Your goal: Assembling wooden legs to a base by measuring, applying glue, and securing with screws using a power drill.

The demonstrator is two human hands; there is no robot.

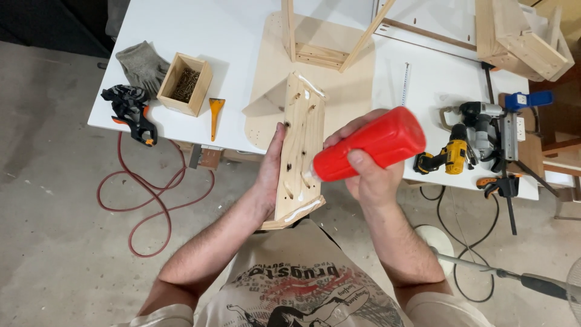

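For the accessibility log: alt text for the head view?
Right hand tips a red glue bottle onto a pocket-holed pine board held by the left hand. White workbench behind holds a screw box, gloves and a yellow drill.

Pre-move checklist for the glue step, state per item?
1. Left hand steadies the wood piece by its edge: ok.
2. Right hand grips the red glue bottle: ok.
3. Nozzle tip at the wood face: ok.
4. White glue on both end edges: ok.
5. Glue in the slotted holes: cannot tell.
6. Piece supported by the white table: not ok, it is held in the air off the table's front edge.
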